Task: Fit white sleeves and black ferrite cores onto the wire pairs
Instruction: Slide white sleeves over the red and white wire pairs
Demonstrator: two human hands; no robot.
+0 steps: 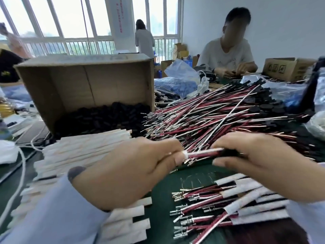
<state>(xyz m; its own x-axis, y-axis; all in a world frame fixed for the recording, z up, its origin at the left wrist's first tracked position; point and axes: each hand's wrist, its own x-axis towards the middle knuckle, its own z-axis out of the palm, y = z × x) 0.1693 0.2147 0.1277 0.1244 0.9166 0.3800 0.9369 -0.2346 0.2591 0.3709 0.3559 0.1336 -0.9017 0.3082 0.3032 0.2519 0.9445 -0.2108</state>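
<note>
My left hand (126,171) pinches the terminal end of a red-and-white wire pair (202,154) held level over the green mat. My right hand (260,155) grips the same pair farther right, where a black ferrite core (230,153) sits on it. A stack of flat white sleeves (84,147) lies under and left of my left hand. Loose black cores (98,118) fill the bottom of an open cardboard box (84,81). A big heap of bare wire pairs (219,117) lies behind my hands. Sleeved pairs (228,205) lie at the front right.
A person sits across the table at the back right, hands on their own work. Blue plastic bags (175,85), a second cardboard box (288,67) and white cables (19,173) crowd the table. Another person stands by the windows.
</note>
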